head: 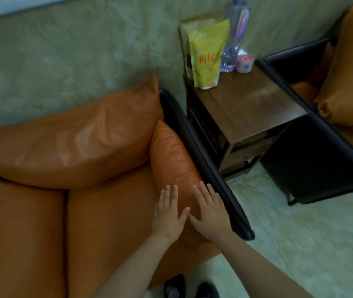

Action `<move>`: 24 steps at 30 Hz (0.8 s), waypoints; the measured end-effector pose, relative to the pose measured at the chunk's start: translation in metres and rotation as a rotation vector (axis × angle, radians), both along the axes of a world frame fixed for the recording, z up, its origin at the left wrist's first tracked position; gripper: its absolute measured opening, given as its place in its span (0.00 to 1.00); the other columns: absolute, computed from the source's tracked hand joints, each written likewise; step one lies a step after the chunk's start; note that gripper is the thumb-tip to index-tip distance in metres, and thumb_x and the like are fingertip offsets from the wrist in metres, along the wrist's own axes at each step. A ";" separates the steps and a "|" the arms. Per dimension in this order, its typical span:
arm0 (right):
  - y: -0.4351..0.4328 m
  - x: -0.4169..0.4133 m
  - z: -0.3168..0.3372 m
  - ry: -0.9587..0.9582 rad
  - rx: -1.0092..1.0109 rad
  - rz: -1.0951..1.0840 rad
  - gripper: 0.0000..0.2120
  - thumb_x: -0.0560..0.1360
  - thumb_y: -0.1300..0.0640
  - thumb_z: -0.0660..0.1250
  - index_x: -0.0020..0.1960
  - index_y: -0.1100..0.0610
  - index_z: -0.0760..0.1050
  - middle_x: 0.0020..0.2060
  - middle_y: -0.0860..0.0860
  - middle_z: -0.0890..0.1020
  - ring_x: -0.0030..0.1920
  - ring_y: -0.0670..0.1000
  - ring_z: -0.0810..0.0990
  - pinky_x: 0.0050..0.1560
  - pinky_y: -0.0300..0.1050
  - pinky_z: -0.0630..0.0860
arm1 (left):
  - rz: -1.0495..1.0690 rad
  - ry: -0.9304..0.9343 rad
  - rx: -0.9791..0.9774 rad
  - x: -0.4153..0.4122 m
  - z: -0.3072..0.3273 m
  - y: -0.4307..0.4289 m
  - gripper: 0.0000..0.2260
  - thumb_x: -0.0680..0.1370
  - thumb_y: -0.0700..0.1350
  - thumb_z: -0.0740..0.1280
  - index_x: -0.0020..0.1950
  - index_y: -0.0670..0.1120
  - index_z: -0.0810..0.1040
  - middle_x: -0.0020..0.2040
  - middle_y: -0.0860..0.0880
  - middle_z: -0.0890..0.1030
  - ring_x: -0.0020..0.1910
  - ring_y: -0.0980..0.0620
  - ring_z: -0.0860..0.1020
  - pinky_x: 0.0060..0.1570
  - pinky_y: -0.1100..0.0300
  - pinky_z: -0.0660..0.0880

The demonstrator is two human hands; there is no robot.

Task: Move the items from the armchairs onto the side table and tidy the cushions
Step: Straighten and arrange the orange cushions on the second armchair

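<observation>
An orange leather side cushion (171,155) lies along the right arm of the near armchair (203,160). My left hand (168,216) and my right hand (211,214) both rest flat on its front end, fingers spread, thumbs almost touching, holding nothing. A big orange back cushion (70,145) leans behind the seat (106,233). On the wooden side table (257,104) stand a yellow pouch (206,57), a clear water bottle (234,35) and a small pink item (244,62), all at its back end by the wall.
A second armchair (321,160) with dark frame and an orange cushion (351,72) stands right of the table. A left seat cushion (25,237) fills the lower left. Pale tiled floor (300,233) lies between the chairs. My dark shoes (190,289) show at the bottom.
</observation>
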State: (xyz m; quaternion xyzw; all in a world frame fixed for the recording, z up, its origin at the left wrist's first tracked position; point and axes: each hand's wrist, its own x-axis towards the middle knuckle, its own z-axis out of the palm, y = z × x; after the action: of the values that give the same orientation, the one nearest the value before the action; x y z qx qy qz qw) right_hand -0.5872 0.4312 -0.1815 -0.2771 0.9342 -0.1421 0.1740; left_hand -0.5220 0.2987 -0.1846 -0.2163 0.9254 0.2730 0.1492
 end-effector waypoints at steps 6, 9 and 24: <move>0.009 -0.004 0.058 0.106 0.078 -0.052 0.37 0.78 0.39 0.55 0.77 0.51 0.40 0.77 0.51 0.41 0.72 0.50 0.30 0.70 0.48 0.32 | -0.352 0.119 -0.254 -0.007 0.064 -0.006 0.30 0.81 0.59 0.49 0.77 0.53 0.39 0.78 0.51 0.39 0.76 0.53 0.37 0.75 0.53 0.42; 0.016 -0.017 0.089 0.136 0.109 -0.080 0.37 0.78 0.38 0.53 0.77 0.51 0.39 0.77 0.50 0.40 0.73 0.50 0.31 0.71 0.49 0.32 | -0.412 0.169 -0.327 -0.024 0.094 -0.009 0.30 0.82 0.58 0.50 0.77 0.52 0.38 0.79 0.51 0.40 0.76 0.52 0.37 0.75 0.52 0.43; 0.198 -0.108 0.236 0.377 -0.024 -0.426 0.37 0.78 0.39 0.56 0.78 0.51 0.42 0.78 0.49 0.45 0.76 0.51 0.38 0.76 0.52 0.41 | -0.670 0.487 -0.592 -0.155 0.229 0.142 0.29 0.81 0.57 0.51 0.78 0.49 0.44 0.79 0.48 0.48 0.78 0.49 0.45 0.75 0.49 0.44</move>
State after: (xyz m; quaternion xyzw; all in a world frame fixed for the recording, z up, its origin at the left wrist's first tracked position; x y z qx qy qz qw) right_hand -0.6955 0.6297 0.0544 -0.0980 0.9855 -0.1327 -0.0401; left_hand -0.6767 0.4410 0.0442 0.1290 0.9896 -0.0214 -0.0593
